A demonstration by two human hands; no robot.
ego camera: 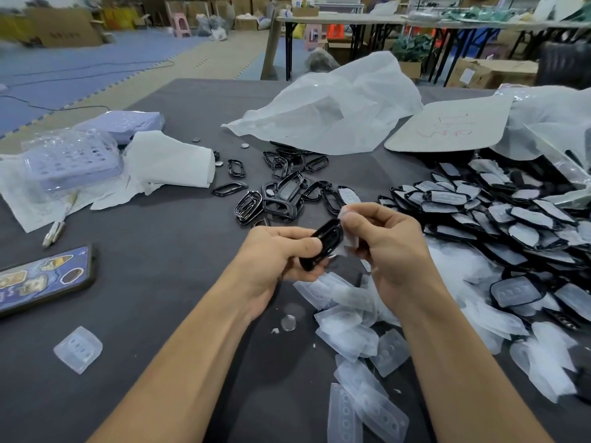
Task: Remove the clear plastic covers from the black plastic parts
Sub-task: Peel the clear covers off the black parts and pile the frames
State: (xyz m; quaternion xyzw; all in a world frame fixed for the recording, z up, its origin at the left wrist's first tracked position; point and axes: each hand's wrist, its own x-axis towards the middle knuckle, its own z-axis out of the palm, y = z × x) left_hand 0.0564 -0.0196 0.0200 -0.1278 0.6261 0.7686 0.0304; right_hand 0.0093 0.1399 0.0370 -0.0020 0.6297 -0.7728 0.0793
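Black plastic part (326, 244) gripped in curled left hand (275, 260); clear plastic cover (351, 242) pinched by right hand (388, 241) at part's 3 o'clock edge.

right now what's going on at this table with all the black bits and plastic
A person is stripping clear covers off black plastic parts. The left hand grips one black part while the right hand pinches its clear cover, which looks partly peeled off. A heap of still-covered parts sits on the right of the table, bare parts lie beyond the hands, and discarded covers are strewn by the right forearm.
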